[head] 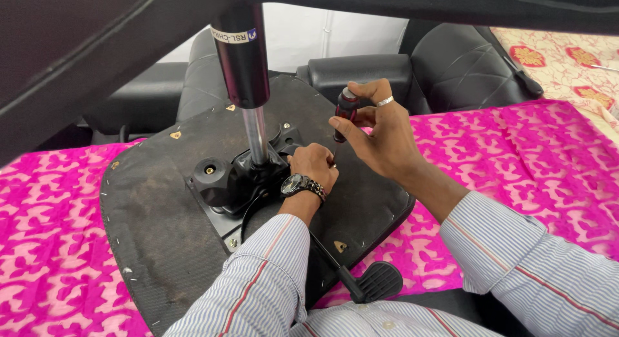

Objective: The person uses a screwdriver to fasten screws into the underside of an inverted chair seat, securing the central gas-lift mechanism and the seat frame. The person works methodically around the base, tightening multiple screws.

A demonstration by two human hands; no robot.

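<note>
Standing upright, the screwdriver (343, 114) points down in the right hand (377, 134).

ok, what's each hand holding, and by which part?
Right hand holds a screwdriver by its red-and-black handle, shaft pointing down. Left hand rests on the chair mechanism; whether it grips anything cannot be told.

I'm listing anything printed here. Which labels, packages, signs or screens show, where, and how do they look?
Label: narrow white band with dark print and a small blue round mark, wrapped round the top of the black gas cylinder.
No packages, signs or screens show.
</note>
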